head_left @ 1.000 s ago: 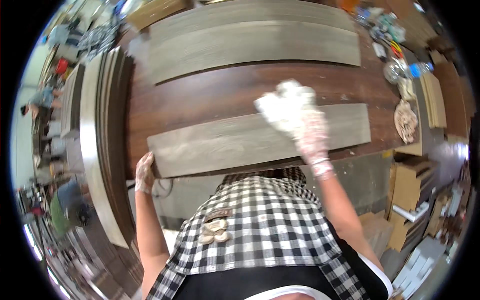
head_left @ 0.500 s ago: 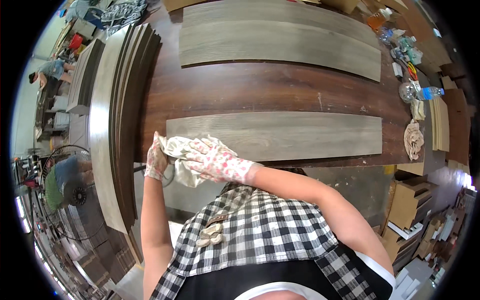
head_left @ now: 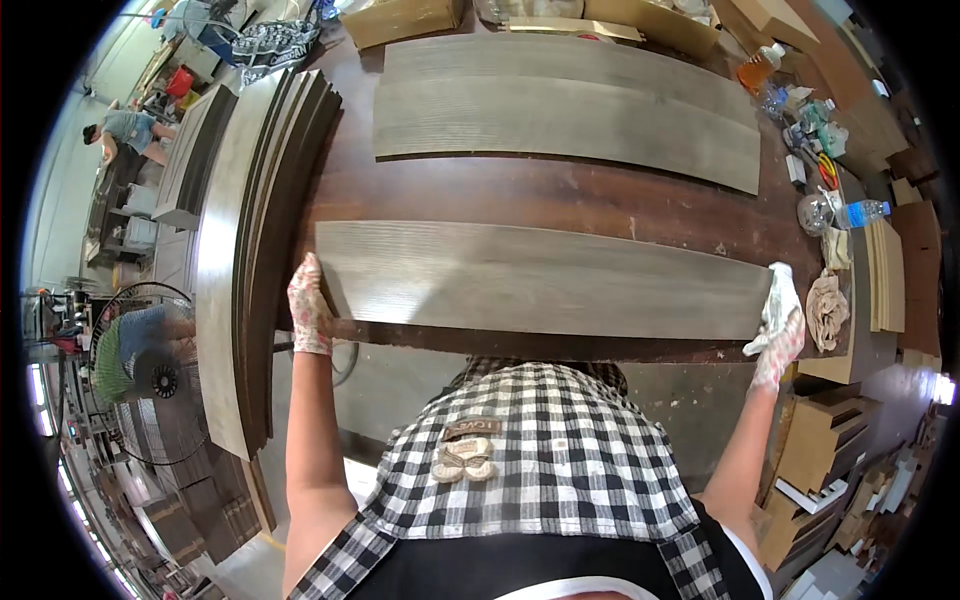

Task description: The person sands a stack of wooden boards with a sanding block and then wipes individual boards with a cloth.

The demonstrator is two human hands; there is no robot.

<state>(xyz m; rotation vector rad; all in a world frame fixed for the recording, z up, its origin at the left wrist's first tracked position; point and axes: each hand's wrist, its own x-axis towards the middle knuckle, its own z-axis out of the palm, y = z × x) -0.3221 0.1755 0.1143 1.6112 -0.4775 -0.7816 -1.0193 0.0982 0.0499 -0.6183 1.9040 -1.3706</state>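
A grey wood-grain board (head_left: pixel 540 280) lies across the near side of the brown table, in front of my body. At its left end is my left hand (head_left: pixel 311 308), in a floral glove, with its fingers closed against the board's end. My right hand (head_left: pixel 786 345), gloved alike, is at the opposite end and grips a white cloth (head_left: pixel 780 300) pressed against the board's corner. Part of that hand's fingers is hidden by the cloth. Farther back on the table, wider grey boards (head_left: pixel 560 110) lie flat.
Several grey panels (head_left: pixel 240 270) stand on edge at the left. Along the right side are bottles (head_left: pixel 860 213), a crumpled beige cloth (head_left: pixel 826 312) and small items. Cardboard boxes (head_left: pixel 400 22) line the far edge. A fan (head_left: pixel 150 375) and a person (head_left: pixel 125 135) are at far left.
My right hand has moved with the cloth from the board's left end to its right end. My left hand has stayed at the left end, and the cloth has left it.
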